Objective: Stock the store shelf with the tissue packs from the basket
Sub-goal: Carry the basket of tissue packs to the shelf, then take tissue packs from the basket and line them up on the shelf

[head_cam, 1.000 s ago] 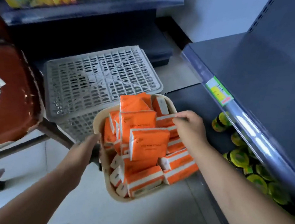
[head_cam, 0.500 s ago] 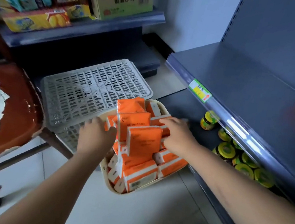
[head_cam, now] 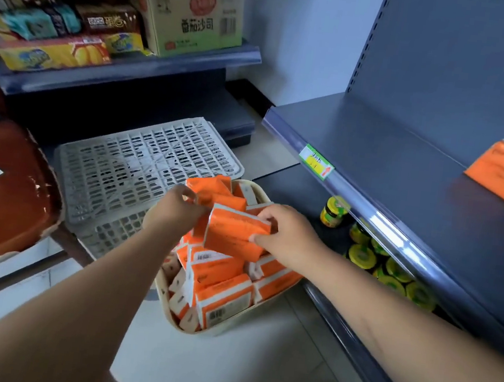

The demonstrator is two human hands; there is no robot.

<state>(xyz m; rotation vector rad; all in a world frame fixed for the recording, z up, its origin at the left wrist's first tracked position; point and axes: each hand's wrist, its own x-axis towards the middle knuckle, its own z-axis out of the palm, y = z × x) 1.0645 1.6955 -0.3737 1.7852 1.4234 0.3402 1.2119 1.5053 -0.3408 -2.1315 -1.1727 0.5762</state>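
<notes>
Pick started: right hand [head_cam: 289,236] now grips one tissue pack [head_cam: 233,234] lifted off the basket [head_cam: 189,330] pile; left hand [head_cam: 176,210] has left the rim, fingers curled, hold unclear.

2 bare arms reach forward and meet near the centre of the view. The left forearm [head_cam: 91,298] comes in from 7 o'clock and runs toward 1 o'clock, wrist straight. The left hand [head_cam: 177,204] shows its back to the camera, fingers curled inward with the tips pointing toward 3 o'clock; whether they pinch anything cannot be told. The right forearm [head_cam: 387,316] comes in from 4 o'clock and runs toward 10 o'clock. The right hand [head_cam: 289,236] lies at 3 o'clock of the left, close beside it, and grips the end of 1 tissue pack [head_cam: 236,233], fingers over its top edge and thumb under it, pointing toward 9 o'clock.
</notes>
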